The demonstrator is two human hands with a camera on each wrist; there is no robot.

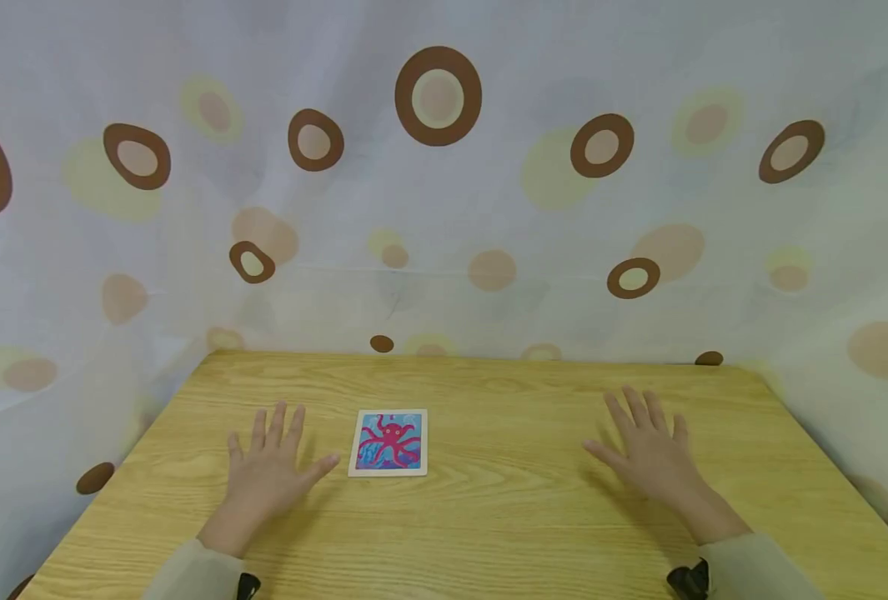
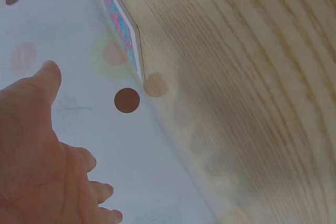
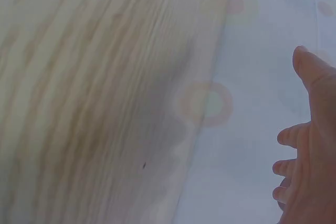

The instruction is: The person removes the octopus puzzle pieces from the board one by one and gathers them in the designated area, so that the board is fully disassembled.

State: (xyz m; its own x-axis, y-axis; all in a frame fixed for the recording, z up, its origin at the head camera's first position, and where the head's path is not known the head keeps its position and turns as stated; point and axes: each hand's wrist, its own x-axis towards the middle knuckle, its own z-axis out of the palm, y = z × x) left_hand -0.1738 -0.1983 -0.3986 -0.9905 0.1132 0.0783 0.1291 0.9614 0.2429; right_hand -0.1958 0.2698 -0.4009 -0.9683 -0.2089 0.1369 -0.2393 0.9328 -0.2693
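Note:
A square picture card (image 1: 388, 443) with a white border lies flat on the wooden table, left of the middle; it shows a pink octopus on blue. Just left of the card is my left hand (image 1: 265, 467), palm down with fingers spread, its thumb pointing toward the card but apart from it. My right hand (image 1: 651, 454) is well to the right, likewise spread and holding nothing. Shadows beneath both hands suggest they hover over the wood. In the left wrist view the card (image 2: 119, 22) appears edge-on beyond the left thumb.
The wood-grain table (image 1: 504, 517) narrows toward its far edge. A pale curtain (image 1: 489, 200) printed with brown, yellow and peach circles hangs behind the table and along both sides. Dark straps (image 1: 689, 578) show at the sleeve cuffs.

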